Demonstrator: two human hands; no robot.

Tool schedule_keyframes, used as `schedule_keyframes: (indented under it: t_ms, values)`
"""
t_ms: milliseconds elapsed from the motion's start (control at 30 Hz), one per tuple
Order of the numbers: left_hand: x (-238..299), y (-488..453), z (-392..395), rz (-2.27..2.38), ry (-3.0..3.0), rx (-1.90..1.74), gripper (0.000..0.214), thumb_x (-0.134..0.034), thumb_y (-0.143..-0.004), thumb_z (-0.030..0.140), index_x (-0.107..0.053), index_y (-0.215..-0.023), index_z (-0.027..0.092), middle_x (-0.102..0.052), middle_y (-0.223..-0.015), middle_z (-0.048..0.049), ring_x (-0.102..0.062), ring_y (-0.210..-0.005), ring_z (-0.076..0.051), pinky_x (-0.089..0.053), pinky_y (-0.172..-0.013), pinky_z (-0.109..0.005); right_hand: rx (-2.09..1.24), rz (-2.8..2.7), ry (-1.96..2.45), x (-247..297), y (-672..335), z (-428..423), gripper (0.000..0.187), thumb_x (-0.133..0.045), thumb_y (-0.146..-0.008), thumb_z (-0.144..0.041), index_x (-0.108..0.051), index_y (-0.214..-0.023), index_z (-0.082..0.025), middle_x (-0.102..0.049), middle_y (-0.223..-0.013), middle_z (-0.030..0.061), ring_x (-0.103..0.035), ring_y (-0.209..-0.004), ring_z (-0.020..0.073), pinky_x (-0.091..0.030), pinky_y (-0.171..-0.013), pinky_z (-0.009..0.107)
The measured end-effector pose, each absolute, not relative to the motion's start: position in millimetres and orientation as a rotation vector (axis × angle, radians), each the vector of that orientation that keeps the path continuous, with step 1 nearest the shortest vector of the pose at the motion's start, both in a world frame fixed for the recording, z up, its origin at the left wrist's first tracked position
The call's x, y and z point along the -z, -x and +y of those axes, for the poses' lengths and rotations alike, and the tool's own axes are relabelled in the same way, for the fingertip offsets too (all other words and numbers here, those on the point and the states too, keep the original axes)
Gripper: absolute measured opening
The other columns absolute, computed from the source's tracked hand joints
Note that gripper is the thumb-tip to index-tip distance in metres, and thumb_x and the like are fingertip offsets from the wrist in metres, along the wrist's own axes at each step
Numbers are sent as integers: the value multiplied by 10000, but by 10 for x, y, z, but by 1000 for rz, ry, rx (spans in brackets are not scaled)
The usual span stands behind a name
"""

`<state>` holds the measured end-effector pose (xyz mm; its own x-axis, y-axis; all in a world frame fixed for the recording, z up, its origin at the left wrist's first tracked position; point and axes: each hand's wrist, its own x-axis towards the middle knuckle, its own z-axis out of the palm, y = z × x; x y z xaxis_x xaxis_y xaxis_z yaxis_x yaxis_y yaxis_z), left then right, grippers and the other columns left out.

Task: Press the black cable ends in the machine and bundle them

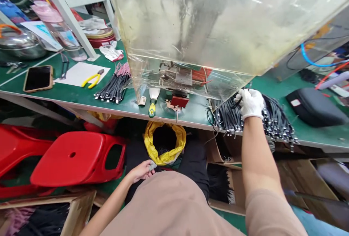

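A: Right hand (251,102)?

B: At 3 o'clock from mid-view, white-gloved, on the pile of black cables (275,114). Fingers bent down among them; cannot tell whether they pinch one, several or none.

A: Left hand (141,170)?

B: At 7 o'clock, fingers curled, a grey patch at the tips, beside the rim of the yellow bag (148,141). Whether it pinches anything: cannot tell.

A: Position of the cables?

B: On the bench (197,109), 3 o'clock, metal ends at the near edge, some overhanging. The clear cover (229,21) reaches down at their 10 o'clock side. Dark case (316,107) farther out at 3.

A: Notes on good handling?

B: My judgement: part the strands with the fingertips, take few at a time, and draw them along their length. A sideways pull could tangle neighbours or tip the overhanging ends off. Keep the glove clear of the cover's corner.

A: Mid-view?

B: Red block (179,101) under the cover; scraper (152,107) at 9 o'clock.
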<state>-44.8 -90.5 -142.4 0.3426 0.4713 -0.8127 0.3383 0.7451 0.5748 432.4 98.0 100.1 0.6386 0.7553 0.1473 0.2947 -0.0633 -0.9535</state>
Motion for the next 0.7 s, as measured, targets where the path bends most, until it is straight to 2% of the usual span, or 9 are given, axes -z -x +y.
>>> schedule_keyframes:
  t_ms: [100, 200, 300, 333, 400, 467, 533, 600, 700]
  values:
    - [1397, 376, -874, 1273, -813, -65, 402, -770, -723, 454, -527, -901, 189, -624, -768, 27, -517, -516, -50, -244, -444, -164, -693, -700, 1219, -1233, -4261, 855, 147, -635, -848, -184, -493, -813, -173, -555, -741, -73, -514, -615, 19, -394, -669, 260]
    - [1374, 310, -864, 1304, -846, -47, 303, -730, -772, 381, -533, -889, 182, -627, -752, 21, -515, -488, -50, -267, -429, -159, -924, -619, 747, -1427, -4072, 564, 199, -684, -795, -41, -571, -885, -177, -588, -857, -75, -547, -685, -9, -419, -705, 179]
    - [1317, 266, -861, 1339, -895, -52, 233, -672, -811, 349, -517, -875, 188, -633, -726, 21, -527, -467, -65, -331, -436, -165, -1196, -650, 642, -1436, -3730, 215, 310, -772, -755, -65, -641, -990, -219, -547, -801, -70, -529, -643, 7, -444, -629, 135]
    - [1275, 254, -853, 1347, -928, -62, 218, -664, -815, 342, -513, -857, 190, -628, -707, 22, -538, -466, -77, -365, -447, -177, -1265, -687, 653, -1396, -3592, 111, 322, -804, -736, -86, -640, -974, -228, -509, -732, -74, -496, -589, 22, -428, -562, 142]
    - [1133, 226, -811, 1357, -1030, -108, 201, -671, -811, 319, -518, -805, 189, -607, -660, 25, -568, -488, -106, -432, -491, -213, -1344, -775, 715, -1281, -3314, -68, 295, -830, -751, -175, -630, -958, -240, -526, -705, -54, -504, -571, 61, -446, -525, 187]
    - [900, 184, -715, 1355, -1170, -202, 158, -674, -822, 296, -562, -796, 187, -612, -673, 14, -616, -578, -137, -494, -590, -251, -1373, -838, 773, -1157, -3082, -205, 280, -824, -778, -245, -624, -974, -250, -587, -736, -29, -551, -598, 99, -499, -548, 246]
    - [591, 120, -545, 1353, -1319, -346, 97, -637, -871, 288, -633, -912, 200, -673, -824, -16, -661, -770, -164, -529, -765, -285, -1386, -867, 808, -1063, -2929, -307, 270, -814, -802, -280, -626, -994, -255, -626, -749, -17, -572, -604, 113, -526, -564, 278]
    - [259, 25, -296, 1393, -1477, -531, 183, -593, -916, 288, -637, -1084, 230, -688, -1096, -49, -644, -1014, -195, -498, -962, -329, -1379, -878, 824, -1014, -2853, -384, 238, -797, -833, -307, -636, -1000, -250, -639, -732, -9, -575, -596, 116, -527, -558, 277]
    - [-142, -163, 170, 1710, -2103, -804, 252, -550, -908, 185, -628, -1146, 152, -650, -1225, -167, -577, -1183, -309, -458, -1054, -454, -1346, -888, 830, -1005, -2833, -481, 198, -770, -869, -319, -661, -1014, -240, -660, -748, 9, -614, -647, 132, -555, -592, 294]
